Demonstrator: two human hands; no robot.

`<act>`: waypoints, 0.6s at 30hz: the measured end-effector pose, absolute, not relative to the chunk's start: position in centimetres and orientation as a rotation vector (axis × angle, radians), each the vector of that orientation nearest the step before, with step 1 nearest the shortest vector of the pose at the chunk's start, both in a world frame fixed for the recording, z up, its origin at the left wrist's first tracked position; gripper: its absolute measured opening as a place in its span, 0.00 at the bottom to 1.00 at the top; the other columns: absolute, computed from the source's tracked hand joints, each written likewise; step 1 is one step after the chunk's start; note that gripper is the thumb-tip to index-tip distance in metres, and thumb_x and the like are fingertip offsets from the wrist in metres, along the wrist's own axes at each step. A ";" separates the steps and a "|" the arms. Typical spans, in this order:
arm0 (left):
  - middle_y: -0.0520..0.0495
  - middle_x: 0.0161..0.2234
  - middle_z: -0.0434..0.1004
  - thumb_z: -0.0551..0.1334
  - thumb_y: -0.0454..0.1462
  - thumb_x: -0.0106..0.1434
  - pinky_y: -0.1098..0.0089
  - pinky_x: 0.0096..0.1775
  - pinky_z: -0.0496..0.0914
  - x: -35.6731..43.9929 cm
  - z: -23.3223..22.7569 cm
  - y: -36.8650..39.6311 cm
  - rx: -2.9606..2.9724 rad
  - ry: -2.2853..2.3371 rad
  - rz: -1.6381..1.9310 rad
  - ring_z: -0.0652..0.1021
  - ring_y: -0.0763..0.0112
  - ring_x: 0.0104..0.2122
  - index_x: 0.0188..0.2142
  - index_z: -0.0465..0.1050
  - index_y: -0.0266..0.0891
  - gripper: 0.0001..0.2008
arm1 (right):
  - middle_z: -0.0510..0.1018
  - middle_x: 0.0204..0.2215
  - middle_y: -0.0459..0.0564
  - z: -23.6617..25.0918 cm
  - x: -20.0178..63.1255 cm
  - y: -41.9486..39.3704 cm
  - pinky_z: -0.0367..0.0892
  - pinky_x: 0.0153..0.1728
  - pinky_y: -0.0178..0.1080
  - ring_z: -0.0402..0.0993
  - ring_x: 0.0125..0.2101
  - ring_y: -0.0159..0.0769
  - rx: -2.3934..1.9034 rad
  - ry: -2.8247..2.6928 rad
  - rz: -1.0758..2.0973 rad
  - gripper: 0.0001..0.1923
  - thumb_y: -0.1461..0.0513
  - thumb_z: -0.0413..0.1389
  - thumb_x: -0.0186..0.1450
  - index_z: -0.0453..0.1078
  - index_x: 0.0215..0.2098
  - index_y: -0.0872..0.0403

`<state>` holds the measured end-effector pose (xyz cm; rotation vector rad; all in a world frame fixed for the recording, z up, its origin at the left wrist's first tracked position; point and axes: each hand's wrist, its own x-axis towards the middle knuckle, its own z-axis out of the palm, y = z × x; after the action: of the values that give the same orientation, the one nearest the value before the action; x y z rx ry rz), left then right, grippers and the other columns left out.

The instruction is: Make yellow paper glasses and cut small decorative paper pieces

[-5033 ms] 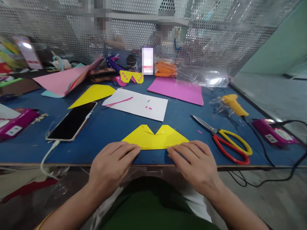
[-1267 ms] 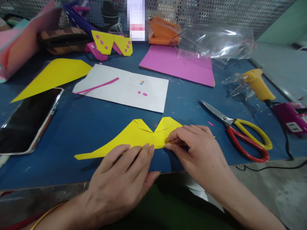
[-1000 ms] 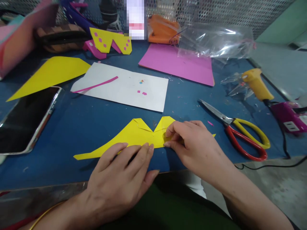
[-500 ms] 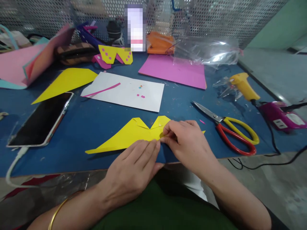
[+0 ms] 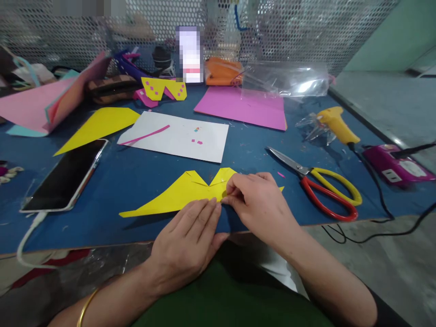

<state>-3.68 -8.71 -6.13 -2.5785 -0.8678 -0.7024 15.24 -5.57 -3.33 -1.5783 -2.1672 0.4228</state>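
A folded yellow paper piece [image 5: 180,194] with two peaks and long side wings lies near the front edge of the blue table [image 5: 136,175]. My left hand [image 5: 189,240] rests flat with its fingertips pressing the paper's lower middle edge. My right hand [image 5: 260,204] covers the paper's right half, thumb and forefinger pinching the paper just right of the centre notch. The right wing's tip shows past my knuckles.
Red-and-yellow scissors [image 5: 320,190] lie to the right, a yellow glue gun [image 5: 335,127] and a magenta power strip [image 5: 395,165] beyond. A phone [image 5: 66,175] lies left. White sheet [image 5: 177,136], pink sheet [image 5: 243,106], yellow scrap [image 5: 98,127] and a decorated yellow piece [image 5: 163,87] sit behind.
Since five seconds ago the side wings were unfolded outward. In the last second my left hand slid right toward the centre and my right fingers pinched the paper near the notch.
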 end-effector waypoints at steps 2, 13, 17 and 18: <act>0.34 0.49 0.80 0.61 0.38 0.68 0.57 0.48 0.76 -3.6 -6.2 -8.8 -2.578 -0.878 -0.707 0.80 0.53 0.47 0.52 0.72 0.21 0.20 | 0.78 0.26 0.42 -3.3 15.2 -5.5 0.54 0.39 0.41 0.73 0.30 0.35 -1.578 -2.172 0.433 0.06 0.69 0.59 0.62 0.68 0.31 0.53; 0.33 0.47 0.81 0.58 0.38 0.69 0.60 0.45 0.78 -3.0 -6.7 -8.4 -2.595 -0.854 -0.767 0.81 0.55 0.46 0.50 0.72 0.20 0.19 | 0.78 0.29 0.40 -3.9 16.3 -6.0 0.56 0.42 0.41 0.71 0.32 0.33 -1.432 -2.136 0.432 0.06 0.67 0.60 0.65 0.68 0.33 0.52; 0.35 0.47 0.81 0.58 0.39 0.69 0.60 0.46 0.77 -3.0 -6.7 -8.5 -2.604 -0.849 -0.750 0.81 0.56 0.46 0.51 0.72 0.21 0.19 | 0.78 0.31 0.41 -3.8 17.1 -6.7 0.56 0.43 0.42 0.71 0.34 0.34 -1.436 -2.115 0.386 0.06 0.65 0.59 0.67 0.69 0.32 0.50; 0.36 0.47 0.81 0.58 0.39 0.69 0.61 0.47 0.77 -3.0 -6.7 -8.5 -2.603 -0.850 -0.747 0.81 0.56 0.46 0.51 0.72 0.21 0.20 | 0.78 0.31 0.42 -3.7 17.2 -6.8 0.56 0.42 0.42 0.71 0.34 0.35 -1.450 -2.114 0.364 0.06 0.65 0.58 0.67 0.70 0.32 0.50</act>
<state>-3.04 -8.52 -6.70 -2.6026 -0.8495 -0.7472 17.20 -6.81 -3.73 -1.4499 -2.1139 0.3641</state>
